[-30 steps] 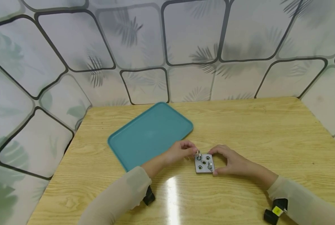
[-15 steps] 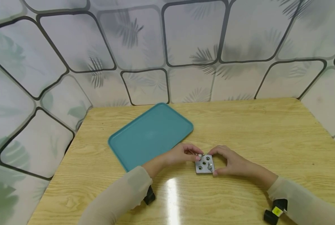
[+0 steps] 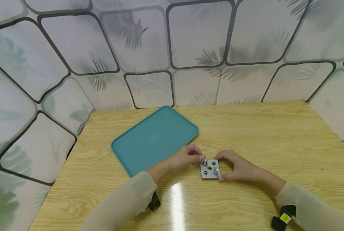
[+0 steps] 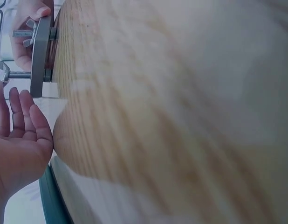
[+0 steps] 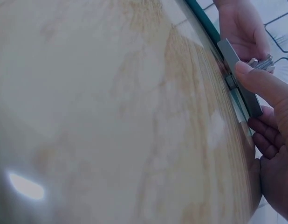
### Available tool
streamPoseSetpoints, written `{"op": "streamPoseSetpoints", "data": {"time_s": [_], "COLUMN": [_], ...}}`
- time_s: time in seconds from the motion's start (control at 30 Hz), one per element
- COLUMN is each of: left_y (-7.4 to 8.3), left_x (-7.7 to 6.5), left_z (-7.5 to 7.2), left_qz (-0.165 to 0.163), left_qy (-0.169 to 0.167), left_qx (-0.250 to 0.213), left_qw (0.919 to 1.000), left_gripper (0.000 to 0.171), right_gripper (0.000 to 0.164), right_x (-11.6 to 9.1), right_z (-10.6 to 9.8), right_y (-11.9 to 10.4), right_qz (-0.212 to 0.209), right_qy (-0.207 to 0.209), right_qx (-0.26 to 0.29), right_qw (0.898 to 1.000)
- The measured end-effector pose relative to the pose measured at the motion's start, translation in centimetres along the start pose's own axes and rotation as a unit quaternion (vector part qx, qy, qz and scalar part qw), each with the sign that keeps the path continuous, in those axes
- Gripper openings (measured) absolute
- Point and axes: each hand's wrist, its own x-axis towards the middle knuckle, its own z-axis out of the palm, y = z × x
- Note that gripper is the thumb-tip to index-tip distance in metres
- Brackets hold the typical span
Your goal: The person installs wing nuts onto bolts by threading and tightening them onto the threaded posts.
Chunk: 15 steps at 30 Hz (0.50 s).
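Observation:
A small square metal plate [image 3: 209, 173] with several round holes lies on the wooden table, raised on bolt heads in the wrist views. Two threaded bolts stand up through it. One wing nut [image 4: 30, 33] sits low on its bolt, close to the plate; the other wing nut [image 4: 3, 72] is at the top of its bolt. My right hand [image 3: 241, 165] grips the plate's right side, thumb at the near corner and fingers at the far corner. My left hand [image 3: 183, 158] has its fingertips right beside the high wing nut, other fingers loosely bent, not closed round it.
A blue-green tray [image 3: 151, 134] lies behind and left of the hands, its near edge partly behind the left forearm. The wooden table [image 3: 261, 131] reaches back to a patterned wall [image 3: 198, 35]. Black cameras are strapped to both wrists.
My left fingers moved right over the high wing nut half a second ago and have since drawn back left beside it. The right hand and plate have stayed put.

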Motion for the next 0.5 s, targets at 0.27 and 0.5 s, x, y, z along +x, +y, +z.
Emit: {"op": "streamPoseSetpoints", "data": {"time_s": [0.27,0.5], "left_y": [0.03,-0.1], "left_x": [-0.18,-0.05], "left_z": [0.07,0.19], "left_qz": [0.028,0.047], "left_qy": [-0.022,-0.02], "left_qx": [0.016,0.028], "left_qw": [0.9992,0.9983], "left_gripper": [0.023,0.026], "right_gripper": [0.056,0.055], "right_x": [-0.03,0.02], "right_z": [-0.03,-0.11], "right_y": [0.0,0.08], "right_qz": [0.006,0.006], "right_qy": [0.0,-0.004], "right_qx": [-0.001,-0.002], "right_qw": [1.0,1.0]}}
